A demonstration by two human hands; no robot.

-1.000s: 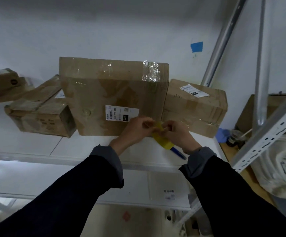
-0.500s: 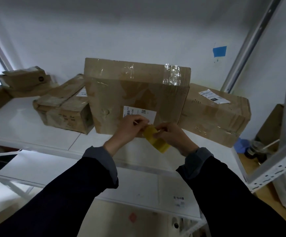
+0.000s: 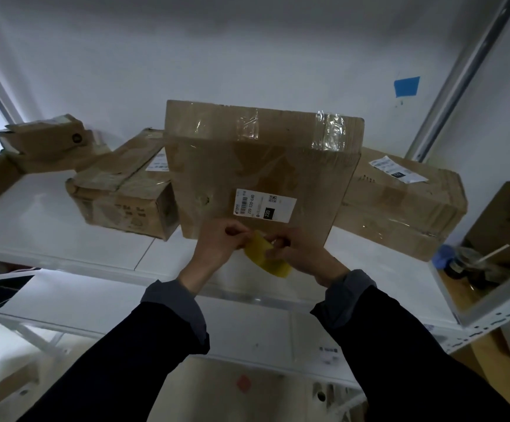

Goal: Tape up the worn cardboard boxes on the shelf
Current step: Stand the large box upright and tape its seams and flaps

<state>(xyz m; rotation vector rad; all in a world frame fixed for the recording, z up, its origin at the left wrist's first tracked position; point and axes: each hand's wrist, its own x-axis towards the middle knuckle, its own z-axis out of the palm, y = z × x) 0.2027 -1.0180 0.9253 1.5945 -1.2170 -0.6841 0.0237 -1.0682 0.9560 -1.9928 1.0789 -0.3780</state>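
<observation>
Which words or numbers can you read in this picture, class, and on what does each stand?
"220-220-C40": white label on the upright cardboard box.
"220": black patch on that label.
Label on the right box: too blurred.
Label on the left box: too blurred.

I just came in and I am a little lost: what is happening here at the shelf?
A person stands at a white shelf holding a yellow tape roll in the right hand, while the left hand pinches at its edge. The roll is in front of a tall cardboard box that stands among other worn boxes.
</observation>
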